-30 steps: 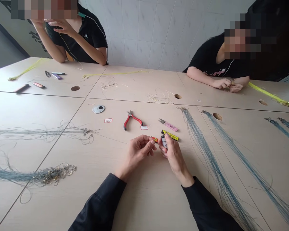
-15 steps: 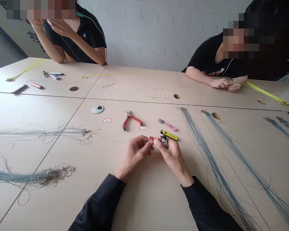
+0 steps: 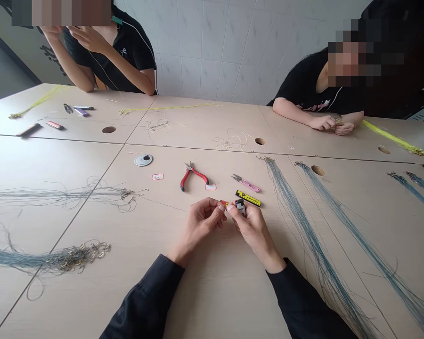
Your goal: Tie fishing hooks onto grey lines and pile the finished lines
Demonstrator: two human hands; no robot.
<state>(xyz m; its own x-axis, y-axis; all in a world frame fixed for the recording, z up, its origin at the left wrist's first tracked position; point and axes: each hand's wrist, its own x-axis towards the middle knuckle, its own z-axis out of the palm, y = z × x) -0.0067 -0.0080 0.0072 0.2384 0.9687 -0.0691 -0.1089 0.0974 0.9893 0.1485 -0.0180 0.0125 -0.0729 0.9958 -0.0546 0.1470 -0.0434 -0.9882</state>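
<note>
My left hand [image 3: 201, 223] and my right hand [image 3: 252, 228] meet fingertip to fingertip over the pale wooden table [image 3: 212, 287]. The right hand's fingers are closed round a black and white lighter [image 3: 240, 207]. The left hand's fingers are pinched together at the meeting point, on something too small to make out. A small red lighter [image 3: 224, 203] lies just beyond the fingertips. A yellow lighter [image 3: 248, 198] lies close behind the right hand.
Red-handled pliers [image 3: 192, 177] and pink thread snips [image 3: 246, 182] lie beyond my hands. Blue-grey line bundles [image 3: 314, 245] run along the right, with hooked bundles [image 3: 67, 256] at the left. Two other people sit at the far side.
My right hand has drawn slightly closer to the left hand, and the black and white lighter has tipped more upright in it. Everything else lies as before.
</note>
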